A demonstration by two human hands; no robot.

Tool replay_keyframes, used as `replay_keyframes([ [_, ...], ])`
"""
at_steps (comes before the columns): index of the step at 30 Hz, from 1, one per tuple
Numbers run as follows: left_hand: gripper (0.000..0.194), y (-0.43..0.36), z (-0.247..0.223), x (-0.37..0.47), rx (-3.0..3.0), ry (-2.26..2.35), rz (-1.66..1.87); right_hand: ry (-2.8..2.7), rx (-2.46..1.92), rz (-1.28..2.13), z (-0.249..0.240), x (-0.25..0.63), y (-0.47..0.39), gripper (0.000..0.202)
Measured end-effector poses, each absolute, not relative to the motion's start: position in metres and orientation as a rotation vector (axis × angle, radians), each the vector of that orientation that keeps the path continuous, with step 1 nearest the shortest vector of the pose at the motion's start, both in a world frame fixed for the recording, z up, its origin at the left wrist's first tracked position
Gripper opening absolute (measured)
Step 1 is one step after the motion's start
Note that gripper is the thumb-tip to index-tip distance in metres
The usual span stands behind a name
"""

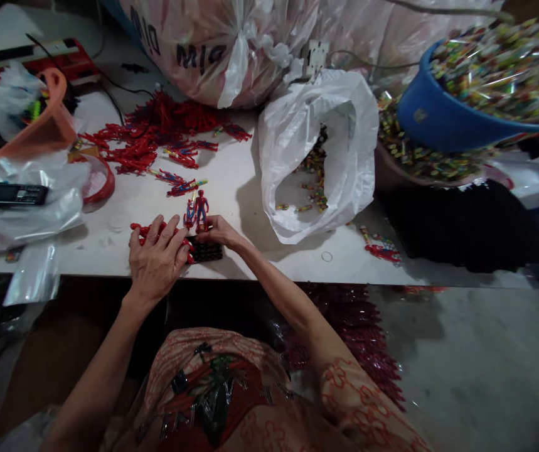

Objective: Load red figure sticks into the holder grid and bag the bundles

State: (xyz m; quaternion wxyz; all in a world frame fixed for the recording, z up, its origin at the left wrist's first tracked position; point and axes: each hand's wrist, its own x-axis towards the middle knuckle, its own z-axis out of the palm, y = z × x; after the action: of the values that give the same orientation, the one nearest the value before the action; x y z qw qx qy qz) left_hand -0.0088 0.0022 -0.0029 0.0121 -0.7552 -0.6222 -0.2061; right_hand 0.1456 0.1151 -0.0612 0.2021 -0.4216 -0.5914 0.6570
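Observation:
My right hand (219, 231) is closed at the feet of a red and blue superhero figure (202, 209), which stands upright. Close beside it on the left is another red and blue figure (189, 212) with a yellowish piece at its top. Under my right hand, near the table's front edge, lies a black patterned block (206, 250). My left hand (156, 257) rests with its fingers spread over red figures (140, 229), mostly hidden beneath it. A red end of one shows at the fingertips near the black block.
Behind the hands lies a heap of red figures (151, 135). A white plastic bag (273, 157) holding small candy-like tubes stands open to the right. Beyond it is a heaped blue tub (420, 119). At left are an orange basket (57, 119), a red tape roll (104, 188) and a phone (12, 194).

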Motion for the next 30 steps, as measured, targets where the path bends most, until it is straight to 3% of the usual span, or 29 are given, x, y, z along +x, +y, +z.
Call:
replay_keyframes([
  [3,0.036,0.002,-0.003,-0.009,-2.360,-1.935,-0.635,-1.839,-1.180,1.735,-0.067,0.125,0.117,0.011],
  [6,0.036,0.003,-0.004,-0.009,-2.350,-1.935,-0.653,-2.238,-1.267,1.396,-0.065,0.118,0.118,0.006],
  [10,0.043,0.005,-0.004,-0.008,-2.356,-1.971,-0.680,-2.641,-1.247,0.862,-0.051,0.121,0.109,0.022],
  [14,0.046,0.007,-0.002,-0.006,-2.365,-1.985,-0.675,-2.989,-1.122,0.885,-0.032,0.120,0.131,0.022],
  [21,0.045,0.007,-0.003,-0.007,-2.318,-1.996,-0.668,-2.865,-1.288,0.306,-0.034,0.109,0.184,0.038],
  [25,0.045,0.009,-0.005,-0.012,-2.296,-1.996,-0.697,-2.705,-1.454,0.493,-0.050,0.138,0.170,0.033],
  [30,0.045,0.009,-0.005,-0.013,-2.286,-2.026,-0.703,-2.088,-1.394,1.261,-0.068,0.164,0.122,0.018],
])
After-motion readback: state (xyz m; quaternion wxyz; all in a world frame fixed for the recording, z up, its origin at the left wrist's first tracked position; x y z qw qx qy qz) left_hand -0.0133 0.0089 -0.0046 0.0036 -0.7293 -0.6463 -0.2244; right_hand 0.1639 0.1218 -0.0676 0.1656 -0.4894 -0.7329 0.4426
